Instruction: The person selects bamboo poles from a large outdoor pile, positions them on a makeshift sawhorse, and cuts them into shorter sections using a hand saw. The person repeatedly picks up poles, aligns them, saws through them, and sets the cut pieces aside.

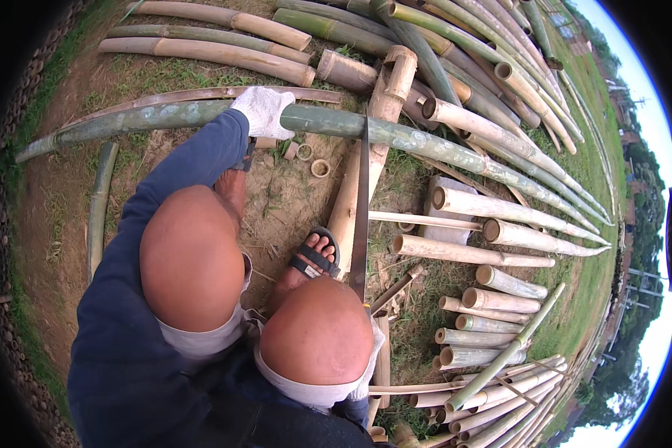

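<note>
A long green bamboo pole (328, 122) lies crosswise before me. My left hand (263, 112), in a white knit glove, is closed around it from above. A hand saw (361, 216) has its long blade pointing away from me, its far end against the pole to the right of that hand. My right hand (373, 358), also gloved, is beside my right knee at the saw's near end; the knee hides most of its fingers and the handle. Under the pole, a thick pale bamboo log (384, 97) slants away and has a slot near its far end.
Cut bamboo poles (224, 56) lie at the far left, with larger piles at the far right. Several short bamboo pieces (508, 280) are stacked at the right. Small bamboo rings (319, 168) rest on the dirt near my sandalled foot (317, 254). A grey block (448, 205) props poles.
</note>
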Demonstrator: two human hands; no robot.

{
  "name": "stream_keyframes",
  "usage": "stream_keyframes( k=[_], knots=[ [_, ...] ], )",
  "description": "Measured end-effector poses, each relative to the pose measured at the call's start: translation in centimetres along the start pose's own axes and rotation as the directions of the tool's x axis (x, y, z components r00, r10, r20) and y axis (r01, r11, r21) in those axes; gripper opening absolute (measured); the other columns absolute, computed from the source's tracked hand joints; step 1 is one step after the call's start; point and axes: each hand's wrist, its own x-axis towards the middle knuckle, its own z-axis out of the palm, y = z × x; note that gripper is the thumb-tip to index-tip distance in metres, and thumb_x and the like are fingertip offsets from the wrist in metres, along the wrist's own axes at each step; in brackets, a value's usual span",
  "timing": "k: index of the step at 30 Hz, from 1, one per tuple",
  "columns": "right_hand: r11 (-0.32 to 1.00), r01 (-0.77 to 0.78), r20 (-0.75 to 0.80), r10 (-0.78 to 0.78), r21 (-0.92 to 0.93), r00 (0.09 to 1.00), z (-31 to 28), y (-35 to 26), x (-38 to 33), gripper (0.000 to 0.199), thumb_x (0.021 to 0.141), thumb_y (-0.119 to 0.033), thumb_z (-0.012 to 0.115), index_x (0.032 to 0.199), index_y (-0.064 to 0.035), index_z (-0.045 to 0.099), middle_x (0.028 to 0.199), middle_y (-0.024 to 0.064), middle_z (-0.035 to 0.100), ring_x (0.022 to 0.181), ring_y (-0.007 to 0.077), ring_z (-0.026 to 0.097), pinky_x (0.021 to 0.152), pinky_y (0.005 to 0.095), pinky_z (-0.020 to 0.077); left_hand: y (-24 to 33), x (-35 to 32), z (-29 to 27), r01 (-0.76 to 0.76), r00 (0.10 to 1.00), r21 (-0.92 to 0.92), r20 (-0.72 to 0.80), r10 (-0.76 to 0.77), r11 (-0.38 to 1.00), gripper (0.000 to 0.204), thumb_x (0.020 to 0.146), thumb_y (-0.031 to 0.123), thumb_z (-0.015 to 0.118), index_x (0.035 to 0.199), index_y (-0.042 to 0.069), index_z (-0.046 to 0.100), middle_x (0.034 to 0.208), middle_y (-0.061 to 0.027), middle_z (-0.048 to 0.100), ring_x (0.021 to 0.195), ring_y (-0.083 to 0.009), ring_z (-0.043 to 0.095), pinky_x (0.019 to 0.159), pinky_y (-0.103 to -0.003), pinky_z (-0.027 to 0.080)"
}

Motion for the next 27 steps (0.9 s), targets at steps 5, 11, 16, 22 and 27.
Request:
stream_keyframes(
  k=[5,11,16,22,27],
  knots=[
    [0.942,0.270,0.019,-0.272,-0.199,0.962,3.3,-0.6,8.5,0.051,0.100,-0.005,0.073,0.149,0.0019,0.060,0.138,0.0202,0.066,0.128,0.0341,0.067,0.112,0.0445,0.0514,0.4,-0.3,0.5,0.005,1.000,-0.009,-0.018,-0.005,1.000,0.069,0.082,0.059,0.086,0.129,0.010,0.071,0.118,-0.0226,0.081,0.108,-0.0412,0.079,0.098,-0.053,0.063],
    [0.891,0.452,0.023,-0.451,-0.050,0.892,10.0,-1.0,24.4,0.048,0.105,-0.005,0.070,0.150,-0.0011,0.055,0.144,0.0221,0.061,0.131,0.0369,0.065,0.112,0.0436,0.0513,1.2,-1.0,-0.7,0.040,0.999,0.025,0.012,-0.041,0.999,0.067,0.083,0.060,0.085,0.127,0.011,0.071,0.114,-0.0222,0.081,0.107,-0.0411,0.079,0.096,-0.053,0.063],
    [0.973,0.226,0.121,-0.219,-0.050,0.968,3.8,0.2,10.0,0.046,0.096,-0.006,0.074,0.140,0.0039,0.066,0.125,0.0205,0.072,0.115,0.0360,0.073,0.105,0.0448,0.0564,1.3,-0.9,-1.0,-0.009,1.000,0.004,-0.020,0.010,1.000,0.068,0.082,0.060,0.086,0.129,0.012,0.072,0.118,-0.0200,0.081,0.108,-0.0412,0.079,0.096,-0.053,0.062],
    [0.971,0.163,0.125,-0.143,-0.175,0.982,1.1,1.3,3.9,0.054,0.090,-0.001,0.073,0.143,0.0045,0.067,0.129,0.0240,0.072,0.121,0.0357,0.073,0.107,0.0433,0.0555,1.3,-0.7,-1.0,0.007,1.000,0.000,-0.004,-0.007,1.000,0.066,0.083,0.060,0.085,0.125,0.011,0.072,0.117,-0.0207,0.081,0.109,-0.0410,0.078,0.097,-0.053,0.062],
    [0.847,0.532,0.039,-0.531,-0.021,0.847,8.7,-0.6,22.7,0.054,0.102,-0.004,0.071,0.152,-0.0007,0.052,0.145,0.0209,0.062,0.135,0.0358,0.064,0.118,0.0441,0.0490,2.0,-1.1,-1.4,0.057,0.998,0.018,0.000,-0.057,0.998,0.064,0.083,0.061,0.084,0.123,0.011,0.072,0.114,-0.0201,0.081,0.108,-0.0416,0.079,0.096,-0.054,0.062]
  ],
)
